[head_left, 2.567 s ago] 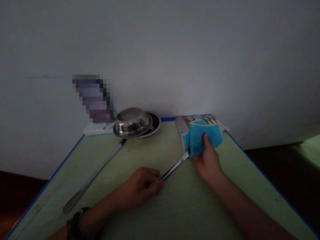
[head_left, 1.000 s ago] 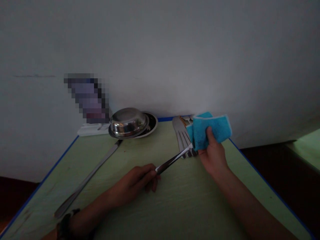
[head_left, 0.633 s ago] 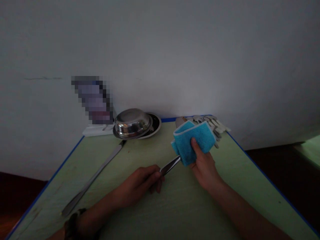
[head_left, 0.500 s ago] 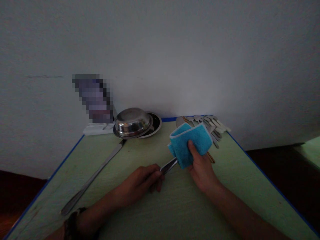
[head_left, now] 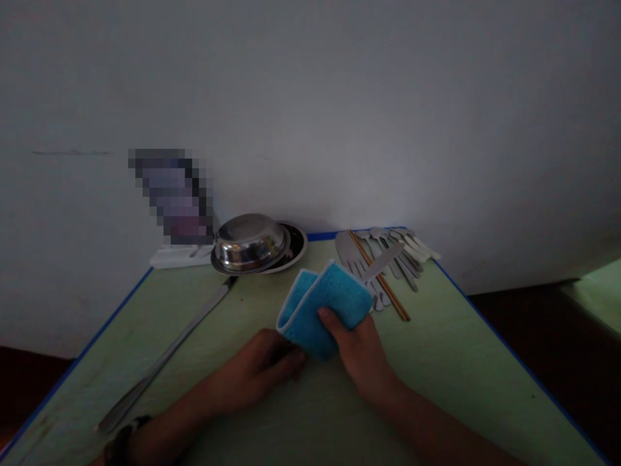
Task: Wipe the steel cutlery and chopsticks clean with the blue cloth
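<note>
My right hand (head_left: pixel 361 349) is closed on a folded blue cloth (head_left: pixel 325 304) with a pale edge, thumb on top. A table knife (head_left: pixel 385 262) passes through the cloth, its flat blade sticking out on the upper right side. My left hand (head_left: pixel 272 362) is closed at the cloth's lower left, around the knife's handle end, which the fingers and cloth hide. Just beyond the blade, wooden chopsticks (head_left: pixel 383 278) lie on the table among forks and spoons (head_left: pixel 381 243).
An upturned steel bowl (head_left: pixel 250 239) rests on dark-centred plates (head_left: pixel 295 249) at the back. A long metal utensil (head_left: pixel 165 356) lies on the left of the green table (head_left: pixel 460 388). A blurred-out upright object (head_left: pixel 177 200) leans near the wall, over a white item (head_left: pixel 179 255).
The cloth and my right hand have slid down and left along the knife to my left hand. The handle is now covered, and more blade shows on the right.
</note>
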A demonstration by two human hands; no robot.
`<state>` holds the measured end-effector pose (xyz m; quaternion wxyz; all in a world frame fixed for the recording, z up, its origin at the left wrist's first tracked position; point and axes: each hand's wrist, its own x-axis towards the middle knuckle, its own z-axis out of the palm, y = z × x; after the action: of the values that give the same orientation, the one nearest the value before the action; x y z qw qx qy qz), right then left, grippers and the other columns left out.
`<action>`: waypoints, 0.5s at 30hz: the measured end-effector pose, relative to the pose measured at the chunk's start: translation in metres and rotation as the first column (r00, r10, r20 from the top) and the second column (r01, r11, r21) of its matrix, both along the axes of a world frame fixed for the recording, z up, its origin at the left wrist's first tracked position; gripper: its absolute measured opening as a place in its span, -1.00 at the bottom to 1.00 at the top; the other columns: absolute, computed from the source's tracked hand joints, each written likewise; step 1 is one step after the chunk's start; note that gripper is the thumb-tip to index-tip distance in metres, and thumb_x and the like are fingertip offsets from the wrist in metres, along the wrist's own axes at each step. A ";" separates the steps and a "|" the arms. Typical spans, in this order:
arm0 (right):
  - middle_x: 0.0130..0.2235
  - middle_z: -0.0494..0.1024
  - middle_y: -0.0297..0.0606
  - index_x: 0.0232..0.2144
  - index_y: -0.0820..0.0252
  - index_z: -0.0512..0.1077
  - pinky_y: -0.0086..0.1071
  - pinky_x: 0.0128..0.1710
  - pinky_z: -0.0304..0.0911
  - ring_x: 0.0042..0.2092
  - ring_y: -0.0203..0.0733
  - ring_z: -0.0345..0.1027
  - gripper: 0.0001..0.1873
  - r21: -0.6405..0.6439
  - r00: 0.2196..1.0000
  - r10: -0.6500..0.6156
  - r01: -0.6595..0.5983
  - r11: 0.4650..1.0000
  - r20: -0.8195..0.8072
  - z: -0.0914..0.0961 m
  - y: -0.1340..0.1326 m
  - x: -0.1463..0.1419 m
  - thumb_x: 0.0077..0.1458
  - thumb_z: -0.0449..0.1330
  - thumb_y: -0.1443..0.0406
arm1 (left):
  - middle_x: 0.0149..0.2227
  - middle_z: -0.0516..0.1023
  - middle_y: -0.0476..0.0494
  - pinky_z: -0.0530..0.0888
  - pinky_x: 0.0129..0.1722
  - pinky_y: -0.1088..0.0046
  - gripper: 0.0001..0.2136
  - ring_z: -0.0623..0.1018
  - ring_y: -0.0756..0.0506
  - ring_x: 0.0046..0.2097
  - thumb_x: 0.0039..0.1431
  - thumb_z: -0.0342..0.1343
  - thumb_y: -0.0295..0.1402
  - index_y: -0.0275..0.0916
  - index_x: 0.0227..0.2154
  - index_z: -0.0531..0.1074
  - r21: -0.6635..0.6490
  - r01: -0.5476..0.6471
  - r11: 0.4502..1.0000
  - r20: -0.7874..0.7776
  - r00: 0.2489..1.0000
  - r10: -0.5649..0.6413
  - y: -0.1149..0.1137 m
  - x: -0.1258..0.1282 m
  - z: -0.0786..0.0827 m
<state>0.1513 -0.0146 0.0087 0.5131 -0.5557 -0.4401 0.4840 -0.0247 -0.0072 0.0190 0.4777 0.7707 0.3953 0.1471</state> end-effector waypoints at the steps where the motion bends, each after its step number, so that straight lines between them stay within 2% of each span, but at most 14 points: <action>1: -0.25 0.53 -0.25 -0.26 0.17 0.40 -0.26 -0.14 0.24 -0.21 -0.14 0.39 -0.60 0.004 1.000 -0.003 0.003 1.000 0.005 0.000 -0.001 -0.001 -0.10 0.21 0.04 | -0.52 0.38 0.02 0.34 -0.44 0.53 -0.74 0.40 0.01 -0.45 0.21 -0.09 -0.24 -0.27 -0.49 0.34 0.001 0.002 1.000 -0.014 1.000 -0.002 0.000 0.000 0.001; 4: -0.35 0.52 -0.28 -0.36 0.17 0.41 -0.27 -0.20 0.25 -0.29 -0.16 0.38 -0.67 0.002 1.000 -0.023 0.023 1.000 0.014 0.001 -0.003 -0.005 -0.09 0.21 0.05 | -0.53 0.38 0.02 0.35 -0.46 0.53 -0.72 0.40 -0.01 -0.46 0.18 -0.08 -0.18 -0.26 -0.51 0.34 -0.007 -0.029 1.000 -0.016 0.999 0.029 -0.002 0.001 0.002; 7: -0.36 0.51 -0.28 -0.39 0.16 0.42 -0.29 -0.22 0.24 -0.30 -0.16 0.37 -0.69 -0.011 0.999 -0.034 0.034 0.999 0.010 0.001 -0.006 -0.008 -0.09 0.21 0.05 | -0.54 0.39 0.01 0.36 -0.44 0.52 -0.68 0.40 0.00 -0.46 0.20 -0.11 -0.16 -0.25 -0.53 0.34 -0.006 -0.096 0.995 0.006 0.995 0.096 -0.003 0.002 0.001; 11: -0.30 0.52 -0.30 -0.34 0.14 0.45 -0.31 -0.16 0.22 -0.23 -0.16 0.37 -0.68 -0.032 0.996 -0.059 0.057 0.998 -0.066 0.000 -0.008 -0.008 -0.10 0.22 0.07 | -0.57 0.41 -0.01 0.37 -0.43 0.52 -0.64 0.41 0.00 -0.48 0.21 -0.12 -0.15 -0.25 -0.57 0.36 -0.022 -0.137 0.990 0.009 0.991 0.137 -0.002 0.004 -0.001; 15: -0.25 0.53 -0.30 -0.28 0.12 0.46 -0.34 -0.16 0.22 -0.20 -0.17 0.37 -0.64 -0.085 0.987 -0.065 0.052 0.995 -0.148 0.000 -0.008 -0.008 -0.11 0.23 0.06 | -0.62 0.35 0.01 0.33 -0.52 0.53 -0.60 0.36 0.02 -0.54 0.20 -0.13 -0.11 -0.28 -0.60 0.35 -0.091 -0.193 0.977 0.015 0.981 0.196 0.000 0.005 -0.003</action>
<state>0.1429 -0.0228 0.0088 0.5359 -0.5506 -0.3635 0.5268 -0.0199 -0.0069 0.0161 0.4995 0.7045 0.4693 0.1845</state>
